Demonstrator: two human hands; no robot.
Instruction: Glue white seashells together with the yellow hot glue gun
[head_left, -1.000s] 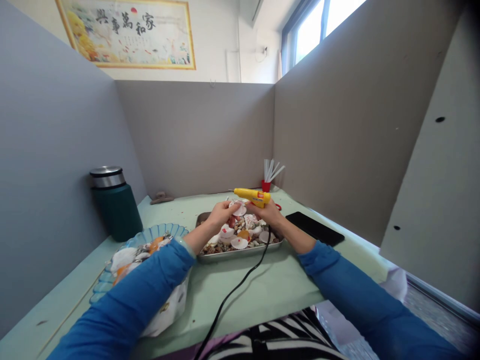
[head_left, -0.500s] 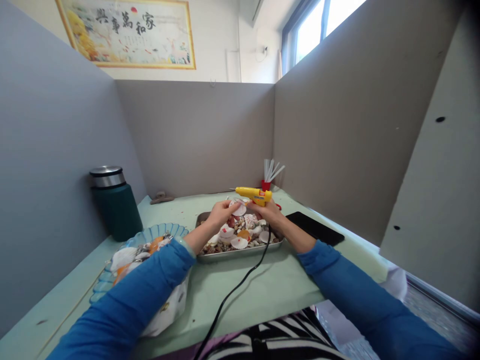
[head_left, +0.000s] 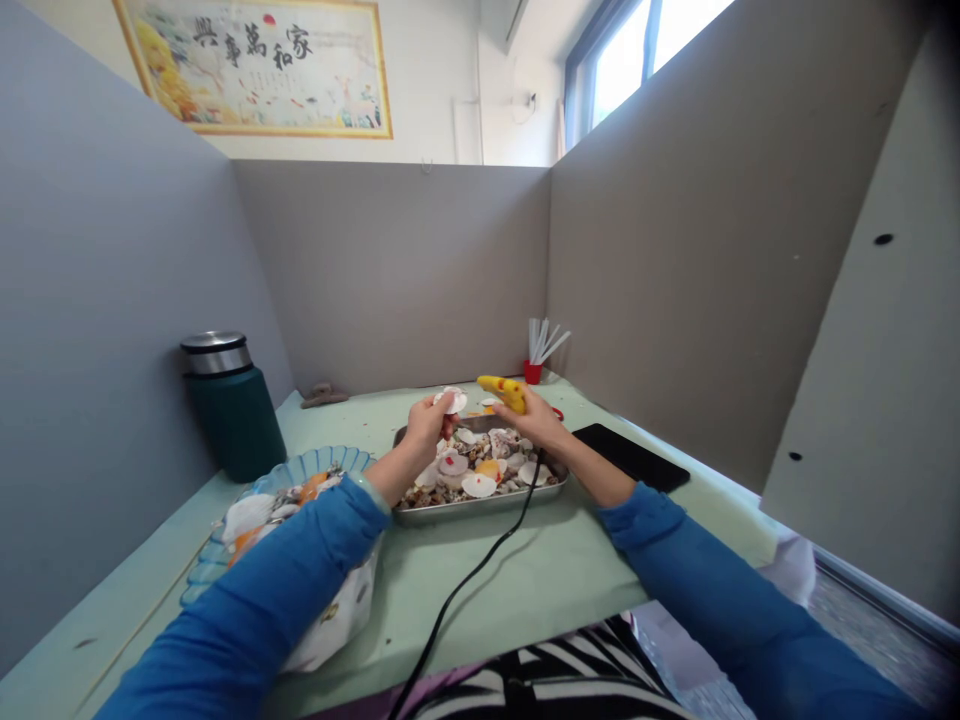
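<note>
A white seashell (head_left: 453, 400) is pinched between the fingers of my left hand (head_left: 427, 424), above the back left of a metal tray (head_left: 480, 511). My right hand (head_left: 538, 420) grips a yellow hot glue gun (head_left: 504, 390) over the tray's back right. From the gun a black cord (head_left: 480, 570) runs down across the tray's front rim toward my lap. Small shells and several larger white ones fill the tray, a white shell (head_left: 478, 486) near its front and an orange shell (head_left: 489, 468) among them.
At the left stand a blue scalloped dish (head_left: 199, 580) of shells and a dark green bottle (head_left: 236, 420). A red cup (head_left: 532, 373) holds white glue sticks at the back. A black flat object (head_left: 634, 457) lies right of the tray. Grey partitions (head_left: 390, 270) enclose the table.
My hands have moved apart. The left hand has drawn left with the shell, turning it upright, and the glue gun has swung so that it appears shorter.
</note>
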